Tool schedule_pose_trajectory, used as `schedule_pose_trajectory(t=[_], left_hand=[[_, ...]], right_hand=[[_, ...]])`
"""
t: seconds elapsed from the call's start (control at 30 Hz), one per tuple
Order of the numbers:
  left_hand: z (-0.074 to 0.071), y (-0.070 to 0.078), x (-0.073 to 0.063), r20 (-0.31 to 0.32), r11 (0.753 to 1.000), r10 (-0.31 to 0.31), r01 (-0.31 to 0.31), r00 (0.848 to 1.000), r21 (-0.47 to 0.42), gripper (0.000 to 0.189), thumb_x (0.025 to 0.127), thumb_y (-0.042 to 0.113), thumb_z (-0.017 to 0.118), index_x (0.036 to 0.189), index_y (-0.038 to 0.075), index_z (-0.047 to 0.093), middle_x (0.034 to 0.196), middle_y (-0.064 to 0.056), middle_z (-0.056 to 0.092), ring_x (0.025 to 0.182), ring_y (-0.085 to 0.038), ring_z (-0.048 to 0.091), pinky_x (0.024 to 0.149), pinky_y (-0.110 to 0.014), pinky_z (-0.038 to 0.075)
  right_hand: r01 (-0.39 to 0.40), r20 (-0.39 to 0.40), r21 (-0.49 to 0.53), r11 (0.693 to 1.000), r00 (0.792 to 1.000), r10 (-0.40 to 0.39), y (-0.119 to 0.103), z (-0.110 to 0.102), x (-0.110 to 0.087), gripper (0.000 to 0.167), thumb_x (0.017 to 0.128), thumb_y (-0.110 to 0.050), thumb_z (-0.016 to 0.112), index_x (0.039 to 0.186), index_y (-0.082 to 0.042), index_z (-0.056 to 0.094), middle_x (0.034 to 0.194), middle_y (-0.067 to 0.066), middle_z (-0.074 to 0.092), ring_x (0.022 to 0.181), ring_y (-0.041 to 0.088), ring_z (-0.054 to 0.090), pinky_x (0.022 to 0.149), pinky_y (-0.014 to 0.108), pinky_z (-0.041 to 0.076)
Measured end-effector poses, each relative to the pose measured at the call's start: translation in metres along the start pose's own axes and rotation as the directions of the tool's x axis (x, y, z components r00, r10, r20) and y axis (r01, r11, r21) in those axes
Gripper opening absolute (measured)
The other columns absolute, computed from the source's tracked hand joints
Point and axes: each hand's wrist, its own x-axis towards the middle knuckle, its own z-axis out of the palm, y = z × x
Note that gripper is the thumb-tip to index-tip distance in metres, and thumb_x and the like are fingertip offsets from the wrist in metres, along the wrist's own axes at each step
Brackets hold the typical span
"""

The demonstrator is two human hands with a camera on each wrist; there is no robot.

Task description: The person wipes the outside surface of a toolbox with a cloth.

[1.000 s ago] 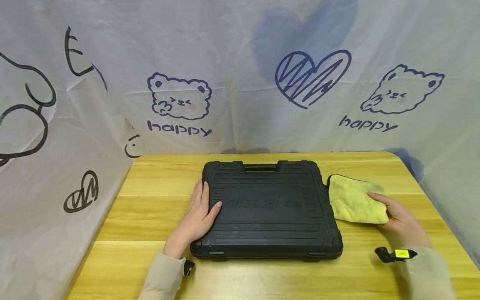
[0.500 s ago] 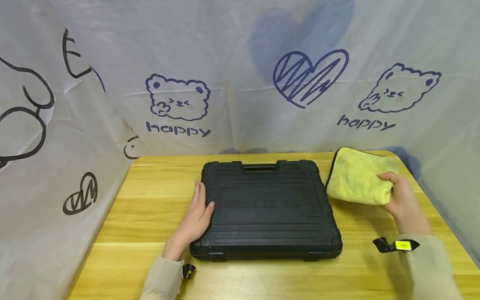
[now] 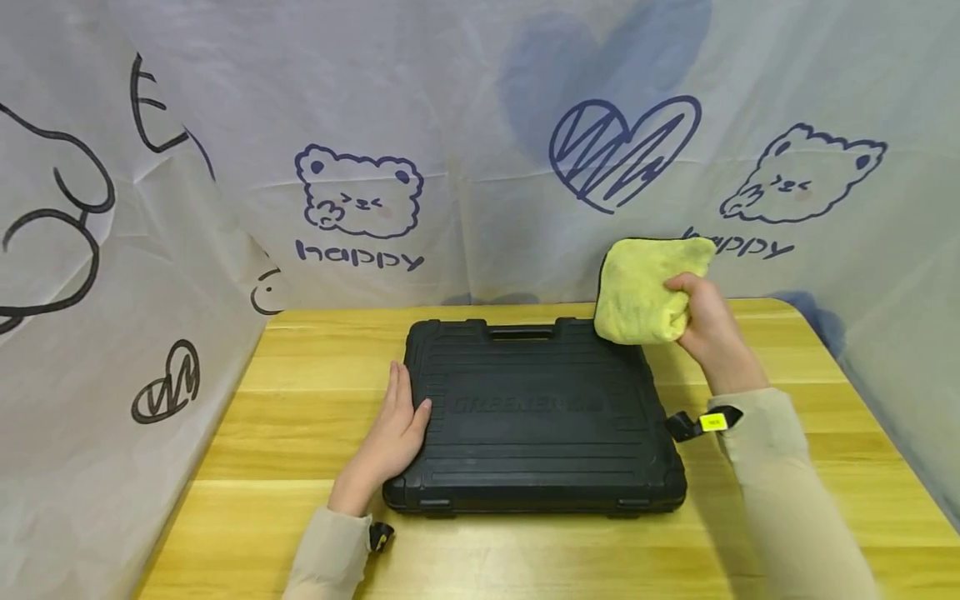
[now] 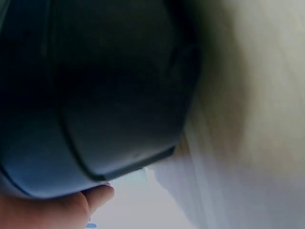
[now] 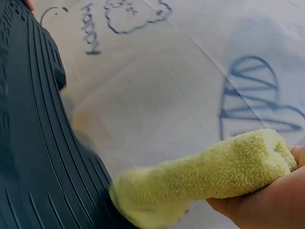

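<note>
A black plastic tool case (image 3: pixel 525 417) with a carry handle at its far edge lies flat on the wooden table. My left hand (image 3: pixel 386 442) rests along the case's left side, fingers straight and thumb over the top edge. In the left wrist view the case's dark side (image 4: pixel 109 95) fills much of the picture, with part of the hand (image 4: pixel 52 210) below it. My right hand (image 3: pixel 712 333) pinches a folded yellow cloth (image 3: pixel 648 287) over the far right corner of the case. The right wrist view shows the cloth (image 5: pixel 205 176) in its grip, its far end overlapping the case's edge.
The light wooden table (image 3: pixel 277 433) extends on both sides of the case. A pale fabric backdrop (image 3: pixel 480 167) with drawn bears, hearts and lettering hangs behind the table and along its left side.
My right hand has lifted the yellow cloth from beside the case's right side and carried it up and leftward over the far right corner. My left hand has barely moved.
</note>
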Motion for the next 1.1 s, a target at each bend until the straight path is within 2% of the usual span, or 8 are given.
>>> schedule_pose_trajectory(t=[0.3,0.47,0.57,0.7,0.87,0.97,1.03,1.1], left_hand=[[0.000,0.003,0.002,0.026,0.999,-0.053,0.053,0.998,0.006,0.072,0.109,0.029,0.032,0.154,-0.004,-0.013,0.161,-0.022,-0.019,0.150,-0.033,-0.012,0.120,-0.051,0.008],[0.000,0.002,0.002,0.024,0.999,-0.054,0.054,0.998,0.006,0.072,0.109,0.030,0.032,0.154,-0.005,-0.013,0.161,-0.022,-0.018,0.150,-0.033,-0.011,0.120,-0.051,0.008],[0.001,0.001,0.001,0.024,0.998,-0.060,0.060,0.998,0.003,0.071,0.109,0.029,0.032,0.154,-0.005,-0.012,0.162,-0.022,-0.017,0.150,-0.035,-0.010,0.120,-0.052,0.009],[0.001,-0.001,-0.001,0.024,0.997,-0.071,0.071,0.997,-0.003,0.071,0.109,0.029,0.031,0.154,-0.004,-0.014,0.162,-0.022,-0.016,0.150,-0.036,-0.008,0.120,-0.052,0.008],[0.001,0.000,0.000,0.007,0.998,-0.061,0.061,0.998,-0.015,0.071,0.109,0.028,0.032,0.154,-0.005,-0.012,0.162,-0.024,-0.014,0.150,-0.038,-0.006,0.120,-0.052,0.008],[0.001,0.001,0.001,0.003,0.998,-0.063,0.063,0.998,-0.020,0.071,0.109,0.028,0.032,0.154,-0.005,-0.012,0.162,-0.024,-0.013,0.150,-0.038,-0.006,0.120,-0.052,0.008],[0.000,0.002,0.001,0.004,0.997,-0.068,0.068,0.998,-0.021,0.071,0.109,0.028,0.032,0.154,-0.005,-0.011,0.162,-0.024,-0.012,0.150,-0.037,-0.006,0.120,-0.052,0.008],[0.000,0.002,0.001,0.003,0.997,-0.073,0.073,0.997,-0.021,0.071,0.109,0.027,0.032,0.154,-0.005,-0.011,0.162,-0.024,-0.012,0.150,-0.037,-0.006,0.120,-0.052,0.008]], right_hand=[[0.021,-0.082,-0.264,0.964,0.996,-0.044,0.058,0.054,0.036,0.012,0.095,0.001,0.040,0.103,-0.004,0.046,0.092,0.001,0.055,0.079,0.009,0.058,0.069,0.019,0.051],[-0.009,-0.111,-0.401,0.916,0.993,-0.039,0.089,0.073,0.048,0.009,0.092,-0.001,0.043,0.098,-0.005,0.048,0.089,0.002,0.053,0.073,0.009,0.055,0.064,0.020,0.048],[-0.057,-0.103,-0.476,0.877,0.995,0.008,0.107,0.084,0.052,0.009,0.094,-0.004,0.043,0.101,-0.005,0.048,0.090,0.004,0.050,0.071,0.011,0.052,0.061,0.022,0.046],[-0.097,-0.060,-0.571,0.815,0.995,0.076,0.130,0.098,0.056,0.024,0.095,-0.006,0.043,0.119,-0.001,0.045,0.100,0.008,0.048,0.078,0.016,0.049,0.066,0.027,0.044],[-0.063,0.010,-0.701,0.710,0.995,0.098,0.149,0.113,0.060,0.059,0.094,-0.005,0.044,0.151,-0.005,0.030,0.134,0.012,0.045,0.107,0.023,0.046,0.086,0.034,0.038],[-0.031,0.053,-0.763,0.646,0.992,0.111,0.156,0.120,0.060,0.062,0.092,-0.005,0.045,0.153,-0.008,0.034,0.136,0.012,0.048,0.106,0.025,0.046,0.086,0.035,0.037],[0.000,0.088,-0.797,0.603,0.989,0.116,0.159,0.123,0.060,0.055,0.092,-0.005,0.045,0.146,-0.007,0.044,0.126,0.013,0.053,0.098,0.025,0.048,0.082,0.035,0.037],[0.041,0.122,-0.839,0.543,0.986,0.114,0.163,0.126,0.059,0.047,0.092,-0.006,0.046,0.138,-0.005,0.051,0.117,0.014,0.055,0.091,0.026,0.049,0.078,0.035,0.038]])
